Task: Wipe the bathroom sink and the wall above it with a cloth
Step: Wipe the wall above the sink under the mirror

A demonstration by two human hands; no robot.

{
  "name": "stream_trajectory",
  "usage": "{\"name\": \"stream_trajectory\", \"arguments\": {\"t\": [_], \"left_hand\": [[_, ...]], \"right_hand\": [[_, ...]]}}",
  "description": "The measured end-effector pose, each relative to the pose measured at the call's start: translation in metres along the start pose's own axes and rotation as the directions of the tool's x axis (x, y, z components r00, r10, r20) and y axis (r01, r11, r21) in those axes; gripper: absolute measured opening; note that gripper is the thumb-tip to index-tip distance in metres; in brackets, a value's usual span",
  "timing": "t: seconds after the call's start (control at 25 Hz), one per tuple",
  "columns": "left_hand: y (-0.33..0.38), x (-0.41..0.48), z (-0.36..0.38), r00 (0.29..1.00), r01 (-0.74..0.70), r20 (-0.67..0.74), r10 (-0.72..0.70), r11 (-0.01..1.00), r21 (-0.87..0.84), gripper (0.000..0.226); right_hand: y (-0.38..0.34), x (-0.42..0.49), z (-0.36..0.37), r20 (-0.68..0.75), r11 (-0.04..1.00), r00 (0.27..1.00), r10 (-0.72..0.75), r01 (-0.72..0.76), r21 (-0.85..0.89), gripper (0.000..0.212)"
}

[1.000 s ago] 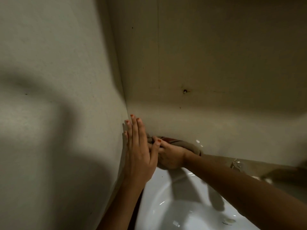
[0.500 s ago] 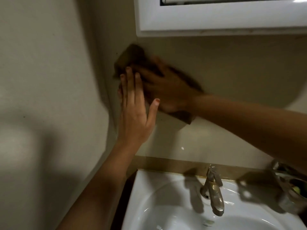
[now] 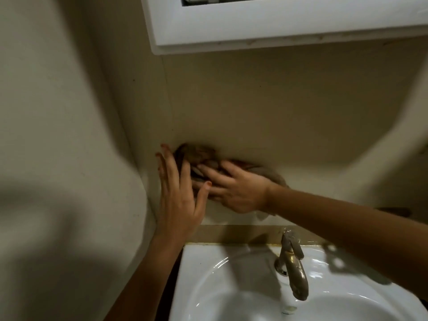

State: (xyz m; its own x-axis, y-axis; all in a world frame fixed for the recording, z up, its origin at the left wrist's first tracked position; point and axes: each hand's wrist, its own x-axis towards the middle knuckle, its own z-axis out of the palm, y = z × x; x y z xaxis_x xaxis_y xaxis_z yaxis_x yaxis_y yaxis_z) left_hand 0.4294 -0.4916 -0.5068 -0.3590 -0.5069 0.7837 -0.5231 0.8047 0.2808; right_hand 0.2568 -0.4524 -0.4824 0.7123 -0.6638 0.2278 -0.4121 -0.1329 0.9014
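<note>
Lowered from under the cabinet (image 3: 278, 24), the cloth (image 3: 199, 154) is pressed to the wall (image 3: 289, 107) — eleven o'clock of the tap (image 3: 293, 269) — by the flat-fingered right hand (image 3: 236, 188); the left hand (image 3: 178, 198) is held open; the sink (image 3: 203, 260) is judged left.

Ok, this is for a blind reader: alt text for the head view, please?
The right hand presses a brown cloth against the beige wall above a white sink; the left hand, held flat, is beside it near the corner. A brass tap stands on the sink.
</note>
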Motion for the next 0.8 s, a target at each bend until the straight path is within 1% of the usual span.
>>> {"name": "stream_trajectory", "arguments": {"t": [0.08,0.12,0.16,0.24,0.28,0.32,0.36,0.4,0.44,0.48,0.52,0.56,0.6,0.68,0.8], "left_hand": [[-0.012,-0.020,0.006,0.997,0.032,0.075,-0.036,0.998,0.056,0.058],[-0.018,-0.028,0.007,0.993,0.055,0.104,-0.064,0.995,0.088,0.052],[-0.024,-0.033,0.006,0.990,0.068,0.117,-0.081,0.991,0.111,0.048],[-0.027,-0.033,0.005,0.990,0.065,0.113,-0.081,0.987,0.144,0.044],[-0.026,-0.030,0.004,0.992,0.052,0.107,-0.069,0.986,0.157,0.044],[-0.021,-0.026,0.003,0.995,0.031,0.092,-0.046,0.987,0.160,0.045],[-0.015,-0.021,0.003,0.997,0.010,0.070,-0.021,0.988,0.151,0.048],[-0.009,-0.015,0.002,0.999,-0.002,0.040,-0.003,0.992,0.129,0.051],[-0.001,-0.008,0.001,1.000,-0.002,0.001,0.001,0.996,0.094,0.054],[0.006,0.000,-0.001,0.999,0.011,-0.046,-0.009,0.999,0.053,0.058],[0.013,0.009,-0.003,0.995,0.026,-0.094,-0.025,1.000,0.012,0.062],[0.022,0.017,-0.005,0.990,0.037,-0.138,-0.040,0.999,-0.022,0.066],[0.032,0.026,-0.007,0.983,0.046,-0.175,-0.052,0.998,-0.042,0.070],[0.052,0.041,-0.012,0.971,0.052,-0.232,-0.061,0.998,-0.043,0.073],[0.082,0.059,-0.014,0.970,0.022,-0.240,-0.032,0.999,-0.045,0.076]], "right_hand": [[-0.028,-0.006,0.011,0.081,0.992,0.989,-0.122,0.124,-0.021,0.054],[-0.039,-0.008,0.016,0.104,0.975,0.971,-0.217,0.221,-0.028,0.054],[-0.049,-0.010,0.020,0.120,0.941,0.937,-0.327,0.334,-0.045,0.054],[-0.065,-0.016,0.026,0.201,0.838,0.833,-0.516,0.539,-0.084,0.052],[-0.070,-0.018,0.028,0.232,0.793,0.790,-0.568,0.601,-0.106,0.051],[-0.071,-0.020,0.030,0.246,0.771,0.772,-0.587,0.625,-0.124,0.049],[-0.069,-0.021,0.033,0.223,0.770,0.775,-0.592,0.625,-0.127,0.047],[-0.061,-0.020,0.035,0.198,0.786,0.790,-0.580,0.607,-0.119,0.046],[-0.048,-0.020,0.032,0.162,0.824,0.825,-0.542,0.559,-0.092,0.044],[-0.030,-0.015,0.026,0.110,0.876,0.877,-0.468,0.477,-0.070,0.042],[-0.009,-0.008,0.017,0.033,0.932,0.933,-0.359,0.360,-0.047,0.039],[0.014,0.001,0.006,-0.041,0.972,0.971,-0.235,0.234,-0.036,0.037],[0.037,0.011,-0.005,-0.103,0.993,0.988,-0.115,0.114,-0.020,0.037],[0.076,0.032,-0.023,-0.191,0.997,0.979,0.076,-0.069,0.040,0.036],[0.119,0.036,-0.037,-0.293,0.962,0.919,0.264,-0.272,0.014,0.028]]}}
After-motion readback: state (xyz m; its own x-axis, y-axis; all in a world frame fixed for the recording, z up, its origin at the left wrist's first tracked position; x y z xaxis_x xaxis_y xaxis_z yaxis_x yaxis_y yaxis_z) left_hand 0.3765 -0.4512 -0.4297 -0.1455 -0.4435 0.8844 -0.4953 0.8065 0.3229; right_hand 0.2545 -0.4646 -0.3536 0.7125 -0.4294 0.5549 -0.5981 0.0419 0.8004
